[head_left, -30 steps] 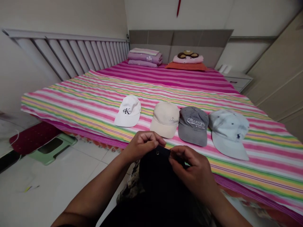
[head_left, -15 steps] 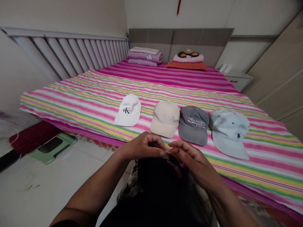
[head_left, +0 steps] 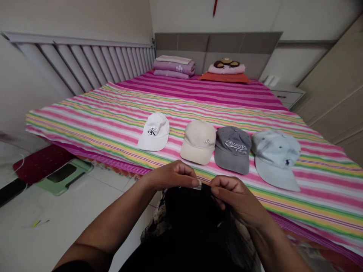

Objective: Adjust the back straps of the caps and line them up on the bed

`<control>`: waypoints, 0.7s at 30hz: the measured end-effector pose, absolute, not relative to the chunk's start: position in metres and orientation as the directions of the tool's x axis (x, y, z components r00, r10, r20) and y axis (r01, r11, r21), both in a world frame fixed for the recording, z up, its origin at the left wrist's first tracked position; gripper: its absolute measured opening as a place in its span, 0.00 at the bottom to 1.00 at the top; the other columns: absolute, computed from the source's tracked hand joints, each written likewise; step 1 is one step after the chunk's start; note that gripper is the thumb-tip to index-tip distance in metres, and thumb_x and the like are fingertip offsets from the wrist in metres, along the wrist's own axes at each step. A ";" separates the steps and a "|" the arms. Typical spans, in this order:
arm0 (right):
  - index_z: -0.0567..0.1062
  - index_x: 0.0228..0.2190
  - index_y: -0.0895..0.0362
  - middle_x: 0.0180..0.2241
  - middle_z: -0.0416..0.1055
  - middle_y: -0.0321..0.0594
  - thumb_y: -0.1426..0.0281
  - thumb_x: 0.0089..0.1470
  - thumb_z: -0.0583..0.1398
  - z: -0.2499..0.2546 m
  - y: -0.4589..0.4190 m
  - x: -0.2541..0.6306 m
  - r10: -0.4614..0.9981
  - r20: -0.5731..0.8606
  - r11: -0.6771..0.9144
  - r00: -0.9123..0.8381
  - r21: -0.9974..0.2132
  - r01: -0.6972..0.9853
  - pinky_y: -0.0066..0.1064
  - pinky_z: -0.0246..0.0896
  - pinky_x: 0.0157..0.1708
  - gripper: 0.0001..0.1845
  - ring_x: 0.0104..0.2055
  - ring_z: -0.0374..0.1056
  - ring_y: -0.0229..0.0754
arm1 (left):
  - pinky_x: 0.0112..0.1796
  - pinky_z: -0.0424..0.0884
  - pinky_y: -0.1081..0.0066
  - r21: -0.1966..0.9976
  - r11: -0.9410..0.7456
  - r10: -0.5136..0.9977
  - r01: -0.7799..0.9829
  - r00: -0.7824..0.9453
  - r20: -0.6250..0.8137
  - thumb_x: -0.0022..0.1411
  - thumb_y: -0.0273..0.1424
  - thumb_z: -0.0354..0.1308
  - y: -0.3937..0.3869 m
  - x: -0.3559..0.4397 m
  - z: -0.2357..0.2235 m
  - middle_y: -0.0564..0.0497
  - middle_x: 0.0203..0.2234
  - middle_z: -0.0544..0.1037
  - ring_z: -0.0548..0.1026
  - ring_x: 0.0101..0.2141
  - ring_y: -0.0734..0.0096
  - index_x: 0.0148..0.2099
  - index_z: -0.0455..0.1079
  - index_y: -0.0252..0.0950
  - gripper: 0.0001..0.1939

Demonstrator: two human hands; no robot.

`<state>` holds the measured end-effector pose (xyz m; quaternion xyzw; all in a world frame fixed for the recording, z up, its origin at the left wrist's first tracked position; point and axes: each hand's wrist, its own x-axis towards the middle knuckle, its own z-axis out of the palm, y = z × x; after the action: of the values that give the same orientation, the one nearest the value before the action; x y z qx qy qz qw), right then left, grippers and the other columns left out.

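My left hand (head_left: pixel 181 176) pinches a small pale, shiny piece (head_left: pixel 197 186), perhaps a buckle, at one end of a black strap (head_left: pixel 206 187). My right hand (head_left: pixel 231 192) grips the other end of that strap between thumb and fingers. Whatever dark item the strap belongs to blends with my black clothing below, so its shape cannot be made out. Ahead on the bed lie a white cap (head_left: pixel 154 134), a beige cap (head_left: pixel 197 141), a dark grey cap (head_left: pixel 233 150) and a pale blue cap (head_left: pixel 275 160), brims towards me.
A striped sheet (head_left: pixel 93 113) covers the bed. Folded purple bedding (head_left: pixel 173 68) and a pink and orange stack (head_left: pixel 225 73) sit by the headboard (head_left: pixel 187 45). A green stool (head_left: pixel 65 175) stands on the floor at left. A white nightstand (head_left: pixel 286 96) is at far right.
My hands have drawn slightly apart, and the black strap now shows stretched between them. My right fingers have closed into a pinch. The caps have stayed where they were.
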<state>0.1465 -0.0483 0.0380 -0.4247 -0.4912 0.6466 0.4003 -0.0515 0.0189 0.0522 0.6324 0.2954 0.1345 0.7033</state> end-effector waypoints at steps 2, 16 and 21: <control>0.69 0.21 0.60 0.14 0.59 0.28 0.65 0.45 0.61 0.038 -0.048 0.146 0.938 -0.151 -0.191 -0.313 -0.976 -0.102 0.23 0.43 0.17 0.11 0.15 0.51 0.28 | 0.20 0.51 0.79 0.964 0.197 0.555 0.178 0.791 -0.259 0.48 0.38 0.60 0.019 -0.051 0.050 0.58 0.16 0.62 0.55 0.18 0.85 0.28 0.69 0.31 0.13; 0.70 0.21 0.61 0.14 0.62 0.29 0.65 0.43 0.63 0.036 -0.044 0.143 0.923 -0.201 -0.294 -0.328 -0.918 -0.264 0.21 0.45 0.15 0.11 0.15 0.53 0.28 | 0.19 0.55 0.80 0.893 0.445 0.561 0.065 0.757 -0.334 0.42 0.30 0.63 0.022 -0.048 0.047 0.56 0.16 0.68 0.62 0.17 0.85 0.25 0.71 0.30 0.08; 0.74 0.29 0.62 0.23 0.71 0.39 0.57 0.43 0.62 0.021 -0.034 0.154 0.861 -0.258 -0.400 -0.438 -0.875 -0.271 0.24 0.58 0.23 0.19 0.24 0.65 0.35 | 0.22 0.61 0.80 0.836 0.521 0.638 -0.171 0.729 -0.248 0.40 0.29 0.65 0.030 -0.056 0.042 0.53 0.17 0.71 0.67 0.19 0.82 0.26 0.71 0.28 0.10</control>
<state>0.1539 -0.0337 0.0208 -0.3720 -0.3966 0.7496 0.3775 -0.0558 0.0305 0.0422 0.4238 0.2753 0.2446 0.8275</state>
